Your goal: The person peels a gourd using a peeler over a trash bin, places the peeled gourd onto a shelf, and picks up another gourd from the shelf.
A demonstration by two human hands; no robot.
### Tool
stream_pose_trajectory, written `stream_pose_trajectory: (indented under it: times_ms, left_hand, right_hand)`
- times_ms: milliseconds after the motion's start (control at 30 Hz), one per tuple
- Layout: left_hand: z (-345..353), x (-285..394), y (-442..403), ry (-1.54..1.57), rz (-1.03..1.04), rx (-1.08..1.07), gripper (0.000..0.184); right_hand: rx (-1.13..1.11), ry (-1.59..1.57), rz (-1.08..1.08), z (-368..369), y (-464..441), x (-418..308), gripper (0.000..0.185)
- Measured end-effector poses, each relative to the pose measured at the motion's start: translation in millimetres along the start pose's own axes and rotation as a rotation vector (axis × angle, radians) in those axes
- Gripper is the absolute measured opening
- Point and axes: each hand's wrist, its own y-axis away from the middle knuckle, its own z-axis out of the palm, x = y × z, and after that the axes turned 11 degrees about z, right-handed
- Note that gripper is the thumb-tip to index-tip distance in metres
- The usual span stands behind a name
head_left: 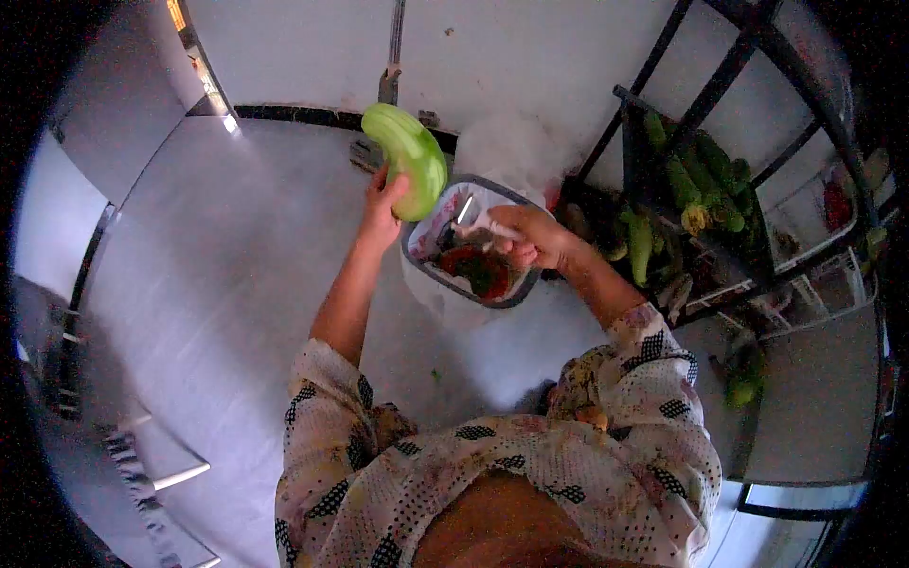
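A long, curved pale-green gourd (409, 156) is in my left hand (386, 204), fingers wrapped round its lower side. Its skin shows lighter and darker green stretches. My right hand (532, 237) is closed on the light handle of a peeler (478, 220), whose metal end points toward the gourd but stays apart from it. Both hands are over or beside a lined waste bin (519, 301) with a dark grey rim. Dark, red and green scraps (478, 270) lie inside the bin. The right hand covers part of its opening.
To the right stands a black metal rack (724, 71) with several green vegetables (705, 180) on it. White wire baskets (833, 289) hang at its side. A green vegetable (746, 379) lies lower right. A white wall (530, 57) rises behind the bin, above a pale floor (208, 256).
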Motion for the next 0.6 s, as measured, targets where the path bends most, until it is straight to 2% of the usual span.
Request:
stream_pose_trajectory:
  times_ms: [100, 233, 333, 433, 533, 600]
  left_hand:
    - [-1, 2, 3, -0.085, -0.02, 0.004, 0.057]
    - [7, 10, 8, -0.309, -0.085, -0.061, 0.06]
    - [25, 14, 14, -0.508, -0.094, -0.075, 0.06]
    - [35, 6, 15, -0.609, -0.052, -0.134, 0.061]
    - [42, 7, 15, -0.635, -0.058, -0.159, 0.063]
    - [39, 4, 15, -0.633, -0.039, -0.175, 0.064]
  right_hand:
    - [0.147, -0.068, -0.166, 13, 3, -5, 0.023]
    - [0.633, 0.296, -0.58, 37, 3, -15, 0.029]
    - [0.789, 0.638, -0.724, 42, 11, -25, 0.033]
    - [0.705, 0.543, -0.935, 32, -5, -20, 0.032]
    - [0.739, 0.693, -0.881, 30, 1, -22, 0.031]
    - [0.721, 0.668, -0.849, 33, 8, -25, 0.031]
